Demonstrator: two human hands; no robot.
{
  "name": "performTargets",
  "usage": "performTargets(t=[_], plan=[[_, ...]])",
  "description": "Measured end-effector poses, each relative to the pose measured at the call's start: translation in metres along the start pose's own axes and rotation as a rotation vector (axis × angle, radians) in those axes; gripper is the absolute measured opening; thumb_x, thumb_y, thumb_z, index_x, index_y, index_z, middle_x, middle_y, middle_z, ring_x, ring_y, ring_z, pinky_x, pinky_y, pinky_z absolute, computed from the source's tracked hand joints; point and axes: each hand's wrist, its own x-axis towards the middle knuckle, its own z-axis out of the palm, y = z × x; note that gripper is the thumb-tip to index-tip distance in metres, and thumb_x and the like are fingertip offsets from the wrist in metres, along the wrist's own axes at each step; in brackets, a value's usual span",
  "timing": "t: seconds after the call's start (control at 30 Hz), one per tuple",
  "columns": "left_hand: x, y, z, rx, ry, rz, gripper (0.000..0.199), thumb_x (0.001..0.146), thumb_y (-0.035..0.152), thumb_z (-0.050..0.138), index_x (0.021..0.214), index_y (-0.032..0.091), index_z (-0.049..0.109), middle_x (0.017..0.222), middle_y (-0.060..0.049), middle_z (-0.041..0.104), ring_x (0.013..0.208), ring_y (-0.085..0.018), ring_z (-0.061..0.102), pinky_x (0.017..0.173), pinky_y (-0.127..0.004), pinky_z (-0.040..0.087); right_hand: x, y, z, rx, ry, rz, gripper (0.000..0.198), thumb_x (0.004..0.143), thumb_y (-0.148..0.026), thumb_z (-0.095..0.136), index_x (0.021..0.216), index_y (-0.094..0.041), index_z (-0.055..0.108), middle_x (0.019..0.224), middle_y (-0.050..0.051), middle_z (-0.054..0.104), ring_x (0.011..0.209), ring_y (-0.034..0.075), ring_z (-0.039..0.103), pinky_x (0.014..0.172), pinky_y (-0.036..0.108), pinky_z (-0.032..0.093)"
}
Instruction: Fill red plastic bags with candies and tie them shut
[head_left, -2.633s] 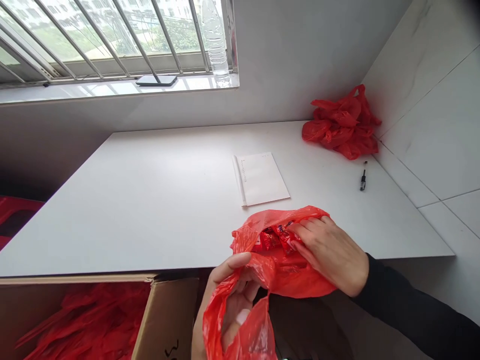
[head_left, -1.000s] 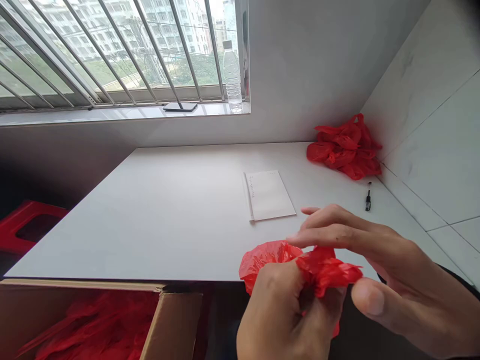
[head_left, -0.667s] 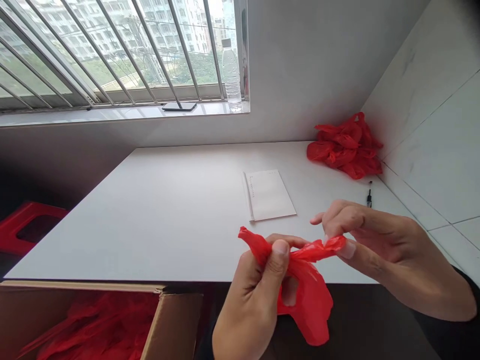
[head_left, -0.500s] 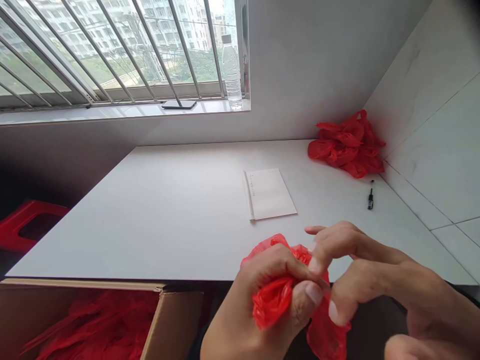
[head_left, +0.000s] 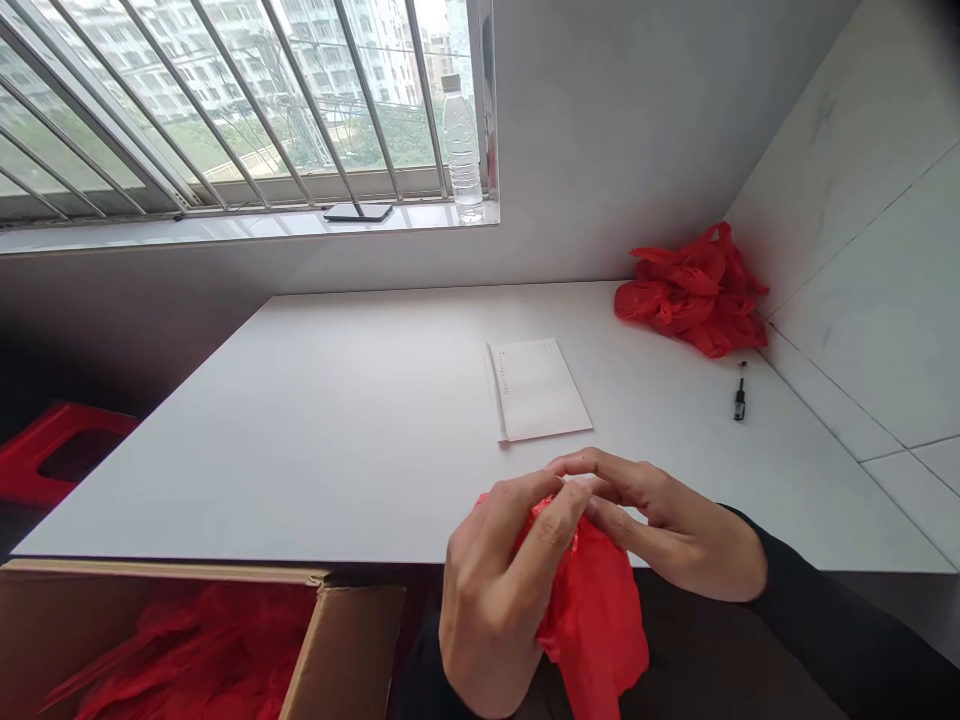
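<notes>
Right at the near edge of the white table (head_left: 337,420), a small red plastic bag (head_left: 592,610) hangs between both hands, its bulk drooping below the table line. The left hand (head_left: 495,590) is clamped on the bag's upper part, fingers curled around the gathered plastic. The right hand (head_left: 667,530) comes in from the right, its fingertips meeting the left's at the very top of the bag, pinching the neck there. Both hands are together on it, closed on the plastic. Whether a knot has formed under those fingers I cannot tell; they cover the spot. My read: the bag's mouth is gathered up and the closing at the top is in hand but not shown finished, and the bag has not been set down anywhere.

Moving outward: a white notepad (head_left: 538,388) lies flat just beyond the hands. Far right, against the tiled wall, sits a heap of red bags (head_left: 694,292), and near it a small black pen-like object (head_left: 739,400). Near left, below the table, an open cardboard box (head_left: 337,650) holds more red plastic. A red stool (head_left: 52,460) shows at the left edge. On the far windowsill stand a water bottle (head_left: 461,150) and a phone (head_left: 358,211).
</notes>
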Motion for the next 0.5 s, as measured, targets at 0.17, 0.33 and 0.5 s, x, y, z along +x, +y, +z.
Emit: performTargets(t=[0.17, 0.33, 0.5], plan=[[0.002, -0.002, -0.012, 0.037, -0.085, 0.034, 0.047, 0.098, 0.010, 0.056, 0.143, 0.024, 0.058, 0.106, -0.010, 0.069, 0.092, -0.020, 0.068, 0.072, -0.031, 0.057, -0.005, -0.010, 0.002, -0.190, 0.202, -0.093, 0.012, 0.106, -0.027, 0.051, 0.102, -0.023, 0.062, 0.091, 0.000, 0.064, 0.082, 0.014, 0.061, 0.078, 0.027, 0.049], [0.015, -0.003, -0.024, 0.159, -0.297, 0.090, 0.053, 0.100, 0.009, 0.050, 0.152, 0.012, 0.043, 0.133, -0.015, 0.065, 0.121, -0.024, 0.059, 0.101, -0.040, 0.050, -0.018, -0.010, 0.000, -0.331, 0.398, -0.157, 0.003, 0.104, -0.025, 0.054, 0.106, -0.027, 0.056, 0.111, 0.002, 0.063, 0.105, 0.018, 0.062, 0.093, 0.031, 0.050], [-0.010, -0.026, -0.034, 0.253, -0.306, 0.016, 0.059, 0.097, 0.006, 0.051, 0.154, 0.018, 0.043, 0.139, -0.010, 0.065, 0.129, -0.025, 0.055, 0.117, -0.048, 0.032, -0.052, 0.015, -0.011, -0.470, 0.563, -0.017, 0.005, 0.104, -0.034, 0.056, 0.103, -0.028, 0.057, 0.108, 0.004, 0.064, 0.108, 0.022, 0.065, 0.084, 0.030, 0.057]])
